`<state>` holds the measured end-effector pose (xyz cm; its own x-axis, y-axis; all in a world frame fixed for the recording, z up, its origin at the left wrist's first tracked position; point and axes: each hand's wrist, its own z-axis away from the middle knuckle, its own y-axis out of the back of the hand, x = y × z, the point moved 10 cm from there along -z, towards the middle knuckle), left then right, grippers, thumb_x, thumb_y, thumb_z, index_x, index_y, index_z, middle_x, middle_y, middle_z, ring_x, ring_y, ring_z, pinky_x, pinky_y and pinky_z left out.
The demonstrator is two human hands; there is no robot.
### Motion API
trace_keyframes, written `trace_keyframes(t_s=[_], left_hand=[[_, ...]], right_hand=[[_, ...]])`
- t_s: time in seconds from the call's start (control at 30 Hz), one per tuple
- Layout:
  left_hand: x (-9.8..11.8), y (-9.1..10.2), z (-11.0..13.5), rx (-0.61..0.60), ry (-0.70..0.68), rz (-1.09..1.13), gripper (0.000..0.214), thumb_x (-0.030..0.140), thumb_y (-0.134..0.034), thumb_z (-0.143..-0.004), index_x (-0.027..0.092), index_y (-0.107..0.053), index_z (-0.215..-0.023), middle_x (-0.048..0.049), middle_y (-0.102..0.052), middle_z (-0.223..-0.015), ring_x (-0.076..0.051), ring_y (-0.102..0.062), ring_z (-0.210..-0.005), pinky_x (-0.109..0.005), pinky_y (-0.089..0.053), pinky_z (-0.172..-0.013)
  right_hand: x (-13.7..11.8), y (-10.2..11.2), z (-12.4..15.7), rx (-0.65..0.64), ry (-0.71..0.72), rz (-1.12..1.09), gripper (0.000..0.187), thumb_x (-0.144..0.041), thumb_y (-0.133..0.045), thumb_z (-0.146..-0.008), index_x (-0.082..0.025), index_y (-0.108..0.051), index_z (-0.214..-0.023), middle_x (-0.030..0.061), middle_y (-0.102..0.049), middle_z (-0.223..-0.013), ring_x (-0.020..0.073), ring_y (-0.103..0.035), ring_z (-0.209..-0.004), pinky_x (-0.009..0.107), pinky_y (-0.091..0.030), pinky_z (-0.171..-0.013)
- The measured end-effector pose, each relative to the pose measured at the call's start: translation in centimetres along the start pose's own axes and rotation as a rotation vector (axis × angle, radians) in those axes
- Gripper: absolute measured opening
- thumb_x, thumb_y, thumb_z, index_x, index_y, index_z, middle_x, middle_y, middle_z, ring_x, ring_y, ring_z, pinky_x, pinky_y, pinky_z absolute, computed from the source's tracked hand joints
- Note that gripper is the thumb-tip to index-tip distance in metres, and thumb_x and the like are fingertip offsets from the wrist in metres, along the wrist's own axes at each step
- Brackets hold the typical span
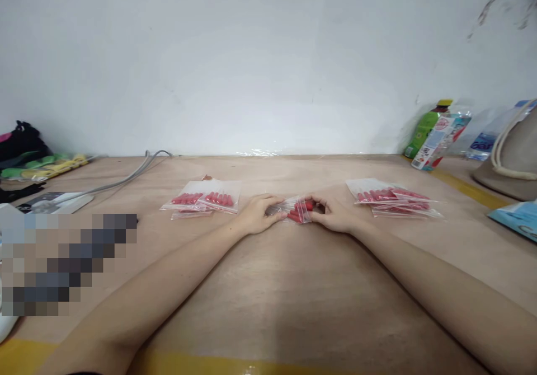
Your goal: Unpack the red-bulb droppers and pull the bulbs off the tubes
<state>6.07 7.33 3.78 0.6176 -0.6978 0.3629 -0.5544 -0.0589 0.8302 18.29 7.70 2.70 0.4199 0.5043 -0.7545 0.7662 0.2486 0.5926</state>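
Between my hands is a small clear plastic bag (pixel 298 216) with several red-ended pieces in it, their thin pale ends pointing left. My left hand (pixel 257 214) grips the left end of this bag between thumb and fingers. At the opposite end, my right hand (pixel 334 214) has its thumb and curled fingers closed on the bag's edge, by the red ends. Similar filled bags (pixel 201 198) lie in a group to the left of my left hand. Another pile of filled bags (pixel 392 198) rests to the right of my right hand.
Bottles (pixel 432 134) and a beige bag with a cord (pixel 514 148) stand at the back right, near a blue packet (pixel 518 218). A grey cable (pixel 126 179) and yellow-green items (pixel 46 167) lie at left. A white wall (pixel 268 73) rises behind the wooden table (pixel 268 302).
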Motion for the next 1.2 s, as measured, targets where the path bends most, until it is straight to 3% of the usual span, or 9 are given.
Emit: trace_keyframes(t_s=[0.2,0.33,0.43,0.5,0.63,0.83,0.93,1.1,1.2], left_hand=[[-0.2,0.1,0.0,0.007,0.010,-0.025,0.041,0.046,-0.052,-0.081,0.020,-0.058,-0.112,-0.0058,-0.062,-0.107,-0.019,-0.058,-0.097,-0.030,-0.045,-0.086],[-1.3,0.7,0.1,0.029,0.052,-0.088,0.043,0.047,-0.052,-0.079,0.019,-0.059,-0.111,-0.0062,-0.062,-0.108,-0.021,-0.057,-0.098,-0.032,-0.043,-0.088],[-2.3,1.3,0.4,0.048,0.117,-0.184,0.043,0.047,-0.054,-0.076,0.020,-0.060,-0.110,-0.0061,-0.061,-0.109,-0.023,-0.055,-0.102,-0.038,-0.040,-0.092],[-2.7,1.7,0.7,0.072,0.153,-0.253,0.043,0.046,-0.055,-0.075,0.021,-0.059,-0.109,-0.0059,-0.061,-0.110,-0.025,-0.052,-0.106,-0.042,-0.036,-0.095],[-2.0,1.9,0.8,0.089,0.107,-0.291,0.045,0.043,-0.053,-0.077,0.020,-0.055,-0.116,-0.0066,-0.057,-0.116,-0.024,-0.049,-0.110,-0.042,-0.034,-0.099],[-3.0,0.5,0.7,-0.053,0.171,-0.200,0.046,0.049,-0.044,-0.082,0.022,-0.054,-0.118,-0.0067,-0.050,-0.126,-0.023,-0.046,-0.116,-0.037,-0.036,-0.099],[-3.2,0.3,0.7,-0.080,0.194,-0.228,0.048,0.050,-0.041,-0.083,0.022,-0.053,-0.120,-0.0080,-0.049,-0.127,-0.023,-0.045,-0.118,-0.038,-0.033,-0.101],[-3.0,0.5,0.9,-0.069,0.234,-0.290,0.049,0.049,-0.038,-0.086,0.020,-0.050,-0.123,-0.0098,-0.048,-0.128,-0.024,-0.042,-0.120,-0.040,-0.032,-0.102],[-2.7,0.9,0.9,-0.025,0.221,-0.295,0.048,0.047,-0.039,-0.086,0.019,-0.050,-0.123,-0.0105,-0.050,-0.126,-0.024,-0.044,-0.118,-0.041,-0.033,-0.101]], right_hand=[[0.5,0.2,-0.2,0.040,0.032,-0.082,0.025,-0.037,-0.057,-0.075,-0.018,-0.063,-0.090,0.0026,-0.066,-0.091,0.0158,-0.059,-0.081,0.031,-0.046,-0.077],[2.8,2.4,-0.3,0.259,-0.042,-0.215,0.030,-0.038,-0.058,-0.072,-0.018,-0.060,-0.095,0.0028,-0.066,-0.083,0.0140,-0.060,-0.073,0.030,-0.048,-0.071],[4.7,4.4,0.1,0.462,-0.134,-0.254,0.027,-0.038,-0.060,-0.069,-0.018,-0.061,-0.086,0.0013,-0.063,-0.071,0.0121,-0.059,-0.058,0.028,-0.049,-0.059],[5.3,5.5,0.4,0.573,-0.150,-0.252,0.024,-0.037,-0.060,-0.068,-0.017,-0.061,-0.080,0.0023,-0.063,-0.072,0.0122,-0.059,-0.059,0.028,-0.050,-0.059],[5.3,6.6,1.4,0.713,-0.122,-0.197,0.026,-0.036,-0.059,-0.069,-0.017,-0.061,-0.086,0.0059,-0.064,-0.083,0.0157,-0.060,-0.074,0.032,-0.049,-0.072],[2.5,8.1,4.5,0.859,0.063,0.161,0.027,-0.032,-0.054,-0.075,-0.018,-0.060,-0.097,0.0064,-0.063,-0.088,0.0158,-0.059,-0.076,0.032,-0.048,-0.073],[1.3,8.4,5.3,0.842,0.097,0.358,0.024,-0.030,-0.052,-0.077,-0.018,-0.060,-0.096,0.0050,-0.063,-0.084,0.0148,-0.058,-0.071,0.029,-0.046,-0.069],[0.7,5.9,4.1,0.558,0.009,0.774,0.017,-0.035,-0.053,-0.078,-0.023,-0.064,-0.083,0.0002,-0.061,-0.067,0.0168,-0.056,-0.068,0.032,-0.035,-0.068],[0.4,4.8,3.7,0.478,-0.023,0.920,0.022,-0.042,-0.053,-0.078,-0.023,-0.065,-0.081,0.0019,-0.059,-0.068,0.0196,-0.055,-0.075,0.035,-0.028,-0.073]])
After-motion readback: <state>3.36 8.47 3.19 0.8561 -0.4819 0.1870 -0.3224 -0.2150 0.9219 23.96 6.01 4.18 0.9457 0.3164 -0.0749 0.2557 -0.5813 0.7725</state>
